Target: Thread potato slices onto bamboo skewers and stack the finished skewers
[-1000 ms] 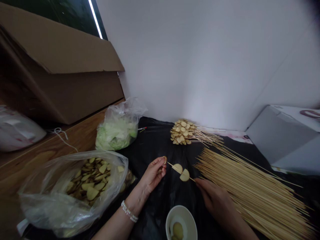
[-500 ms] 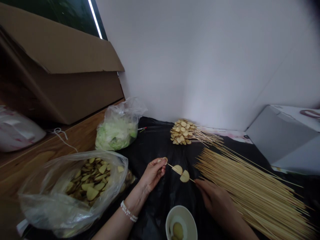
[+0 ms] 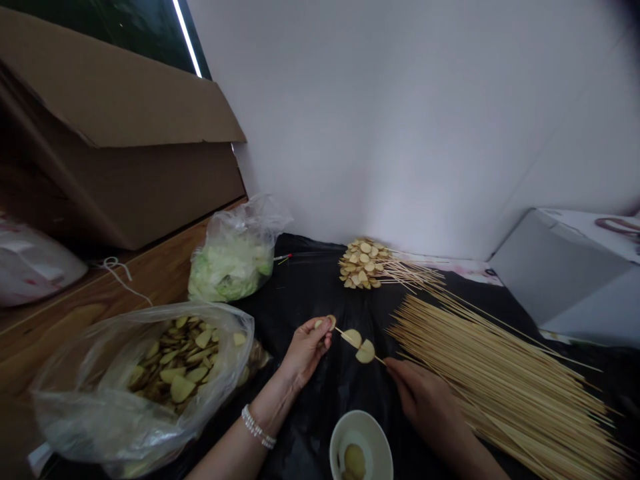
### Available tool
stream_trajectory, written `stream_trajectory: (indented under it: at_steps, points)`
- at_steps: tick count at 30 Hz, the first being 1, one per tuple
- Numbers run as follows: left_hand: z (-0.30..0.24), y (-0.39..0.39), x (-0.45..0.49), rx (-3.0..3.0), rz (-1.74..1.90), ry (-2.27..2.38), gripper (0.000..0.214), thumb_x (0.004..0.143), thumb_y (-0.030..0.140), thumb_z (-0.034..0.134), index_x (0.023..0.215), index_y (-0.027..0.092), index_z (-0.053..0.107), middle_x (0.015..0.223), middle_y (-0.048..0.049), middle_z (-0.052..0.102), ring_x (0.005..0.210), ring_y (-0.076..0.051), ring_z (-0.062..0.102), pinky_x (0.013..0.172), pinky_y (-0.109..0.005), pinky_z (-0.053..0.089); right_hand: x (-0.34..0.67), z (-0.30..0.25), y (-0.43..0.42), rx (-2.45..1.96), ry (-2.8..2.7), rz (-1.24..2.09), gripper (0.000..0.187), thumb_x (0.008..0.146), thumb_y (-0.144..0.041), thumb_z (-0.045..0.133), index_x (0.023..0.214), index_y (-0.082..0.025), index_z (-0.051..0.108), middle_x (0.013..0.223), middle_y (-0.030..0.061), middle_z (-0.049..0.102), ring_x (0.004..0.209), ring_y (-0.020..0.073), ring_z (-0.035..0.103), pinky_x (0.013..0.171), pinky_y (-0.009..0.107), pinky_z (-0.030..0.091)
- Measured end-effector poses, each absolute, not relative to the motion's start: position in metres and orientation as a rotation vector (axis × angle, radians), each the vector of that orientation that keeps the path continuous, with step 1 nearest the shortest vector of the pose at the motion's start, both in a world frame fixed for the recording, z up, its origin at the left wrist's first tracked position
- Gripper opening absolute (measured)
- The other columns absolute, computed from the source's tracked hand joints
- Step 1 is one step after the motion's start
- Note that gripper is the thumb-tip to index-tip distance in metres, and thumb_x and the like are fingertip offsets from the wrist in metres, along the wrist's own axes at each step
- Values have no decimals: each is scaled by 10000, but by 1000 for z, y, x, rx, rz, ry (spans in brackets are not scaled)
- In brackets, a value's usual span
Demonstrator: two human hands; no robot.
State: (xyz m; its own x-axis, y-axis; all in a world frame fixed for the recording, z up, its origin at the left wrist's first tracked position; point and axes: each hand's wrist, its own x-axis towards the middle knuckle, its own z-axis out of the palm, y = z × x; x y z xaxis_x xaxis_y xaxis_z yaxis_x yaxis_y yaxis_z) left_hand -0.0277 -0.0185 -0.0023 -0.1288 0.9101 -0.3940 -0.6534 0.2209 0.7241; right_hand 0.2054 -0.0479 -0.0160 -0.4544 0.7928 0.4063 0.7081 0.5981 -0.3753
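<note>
A thin skewer [image 3: 379, 361], threaded with two pale slices [image 3: 365, 351], is held beyond a white bowl [image 3: 361, 427] — one end gripped in the curled right hand [image 3: 425, 395], another slice [image 3: 332, 322] pinched at the tip by the nearly closed left hand [image 3: 306, 348].

Legible text: none. Markings, unreadable, placed by the clock about the middle of the view:
1. White box [image 3: 575, 273], 3 o'clock. Reddish-brown curved mark on the top face; too blurred to tell whether lettering or picture.
2. Pale sheet [image 3: 475, 269], just past 3 o'clock, near the box. Pinkish-red blotches; detail too small to make out.
3. White bag [image 3: 37, 270], 9 o'clock. Faint red marks; indistinct, wording undeterminable.
</note>
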Motion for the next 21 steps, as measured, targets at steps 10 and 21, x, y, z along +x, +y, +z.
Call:
stream_trajectory:
  at_steps: [10,21]
  points:
    - [-4,-18,-29,404,1409,1023,236,591,200,813,770,105,693,643,-4,617,521,-38,544,518,-124,468,207,-21,-47,-1132,-2260,103,294,917,-186,368,1057,-169,627,835,72,686,704,169,658,644,275,527]
    - [-4,-18,-28,409,1376,1026,304,528,247,846,756,106,701,677,-11,632,545,-37,538,528,-130,454,204,-16,-48,-1141,-2209,455,254,928,-212,366,955,-193,618,870,48,698,770,154,666,683,247,508]
